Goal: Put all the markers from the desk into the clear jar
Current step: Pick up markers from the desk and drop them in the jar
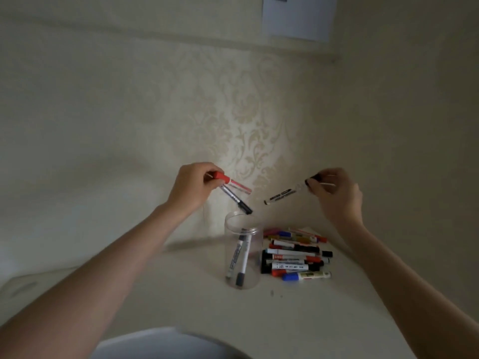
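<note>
Both hands hold markers by their upper ends above the desk. Left hand (193,186) grips two at once: a red-capped marker (228,182) whose barrel runs right and slightly down, and a clear-barrelled marker (237,200) with a black tip that slopes down to the right, tip just above the mouth of the jar. Right hand (334,194) pinches the black cap of a white marker (281,196); its long axis slopes down to the left, free end toward the jar. That barrel carries dark printing, too blurred to read.

Nearest the viewer, a pale rounded object (166,344) is cut off by the bottom edge; what it is cannot be told. Both forearms enter from the lower corners.

Mid-desk, the clear jar (255,255) stands upright on the desk (324,320), open at the top. Two markers in the jar (239,257) lean inside it, dark caps down.

Just beside the jar on its right lies the pile of markers (295,257), mostly crosswise, long axes left to right, with red, blue and black caps. Labels show on several barrels, none legible. Markers lower in the pile are partly hidden.

Farther back, patterned wallpaper (233,120) covers the wall. A white sheet (298,19) hangs at the top, cut off, with a dark printed patch that is unreadable.
</note>
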### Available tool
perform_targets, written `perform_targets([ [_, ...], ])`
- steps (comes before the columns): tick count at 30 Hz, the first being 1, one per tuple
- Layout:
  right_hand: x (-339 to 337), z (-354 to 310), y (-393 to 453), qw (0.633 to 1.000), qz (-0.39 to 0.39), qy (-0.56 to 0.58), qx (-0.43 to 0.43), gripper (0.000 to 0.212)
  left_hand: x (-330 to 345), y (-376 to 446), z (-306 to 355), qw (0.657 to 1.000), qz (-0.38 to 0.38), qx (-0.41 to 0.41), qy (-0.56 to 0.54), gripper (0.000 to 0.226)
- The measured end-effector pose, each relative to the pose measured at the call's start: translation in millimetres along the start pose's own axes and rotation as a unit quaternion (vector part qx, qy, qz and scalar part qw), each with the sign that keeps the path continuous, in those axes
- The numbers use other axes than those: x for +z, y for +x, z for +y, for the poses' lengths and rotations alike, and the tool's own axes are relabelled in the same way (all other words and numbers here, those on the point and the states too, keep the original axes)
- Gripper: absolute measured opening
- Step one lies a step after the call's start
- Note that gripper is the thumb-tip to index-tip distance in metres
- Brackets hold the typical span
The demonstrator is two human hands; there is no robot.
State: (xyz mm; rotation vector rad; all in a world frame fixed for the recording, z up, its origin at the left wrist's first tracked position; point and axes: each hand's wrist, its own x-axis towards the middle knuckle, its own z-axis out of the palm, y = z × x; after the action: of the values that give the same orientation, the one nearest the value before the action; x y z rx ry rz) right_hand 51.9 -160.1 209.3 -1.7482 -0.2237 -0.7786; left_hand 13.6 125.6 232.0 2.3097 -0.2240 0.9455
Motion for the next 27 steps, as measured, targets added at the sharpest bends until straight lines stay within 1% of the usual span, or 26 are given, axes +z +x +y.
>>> perform_targets([
  [2, 21.4, -5.8, -2.1, 0.999, -0.024, -0.013, -0.022, 0.022, 9.7, -0.1, -8.9, 0.997, -0.066, -0.004, 0.05, 0.013],
  [5, 52.5, -0.8, -13.0, 0.994, -0.084, -0.053, -0.048, 0.02, 28.2, -3.9, -12.5, 0.972, -0.206, -0.015, 0.111, 0.015],
  [6, 60.6, 2.3, -17.1, 0.989, -0.11, -0.075, -0.056, 0.02, 32.6, -3.4, -13.0, 0.964, -0.238, -0.018, 0.118, 0.017],
  [8, 74.8, 13.3, -24.9, 0.976, -0.167, -0.126, -0.058, 0.02, 39.7, -1.2, -12.0, 0.953, -0.276, -0.018, 0.122, 0.02],
  [10, 86.2, 24.4, -33.4, 0.959, -0.219, -0.171, -0.048, 0.019, 45.9, 0.6, -10.6, 0.943, -0.303, -0.019, 0.136, 0.026],
  [12, 89.7, 33.8, -39.1, 0.947, -0.24, -0.207, -0.05, 0.021, 51.8, 0.1, -8.8, 0.936, -0.321, -0.028, 0.142, 0.034],
  [13, 86.3, 37.0, -39.4, 0.947, -0.234, -0.215, -0.052, 0.023, 54.5, -0.7, -7.1, 0.941, -0.311, -0.027, 0.133, 0.035],
  [14, 78.9, 41.7, -37.3, 0.95, -0.223, -0.214, -0.049, 0.023, 57.0, -3.0, -3.2, 0.953, -0.28, -0.019, 0.117, 0.034],
  [16, 53.8, 57.2, -30.6, 0.955, -0.203, -0.214, -0.023, 0.02, 65.1, -13.2, 11.9, 0.979, -0.19, 0.024, 0.07, 0.025],
  [17, 39.0, 70.2, -27.6, 0.955, -0.194, -0.223, -0.005, 0.018, 72.6, -21.0, 22.3, 0.984, -0.167, 0.048, 0.046, 0.02],
  [18, 23.9, 83.8, -26.3, 0.953, -0.187, -0.239, 0.013, 0.017, 82.7, -30.8, 32.4, 0.982, -0.173, 0.066, 0.023, 0.015],
  [19, 10.0, 98.5, -27.4, 0.945, -0.189, -0.264, 0.037, 0.018, 96.0, -41.8, 40.1, 0.976, -0.206, 0.071, 0.006, 0.013],
  [20, -2.1, 113.1, -31.4, 0.935, -0.198, -0.286, 0.061, 0.02, 111.3, -53.5, 44.9, 0.965, -0.254, 0.062, -0.004, 0.013],
  [22, -22.2, 140.9, -45.2, 0.916, -0.235, -0.315, 0.081, 0.028, 146.2, -75.5, 41.2, 0.939, -0.342, 0.032, 0.018, 0.021],
  [24, -34.8, 164.2, -61.4, 0.896, -0.291, -0.327, 0.072, 0.036, 180.3, -94.1, 27.9, 0.922, -0.381, 0.019, 0.068, 0.032],
  [27, -40.8, 189.6, -74.9, 0.869, -0.347, -0.345, 0.077, 0.05, 212.7, -110.4, 17.3, 0.912, -0.396, 0.014, 0.111, 0.05],
])
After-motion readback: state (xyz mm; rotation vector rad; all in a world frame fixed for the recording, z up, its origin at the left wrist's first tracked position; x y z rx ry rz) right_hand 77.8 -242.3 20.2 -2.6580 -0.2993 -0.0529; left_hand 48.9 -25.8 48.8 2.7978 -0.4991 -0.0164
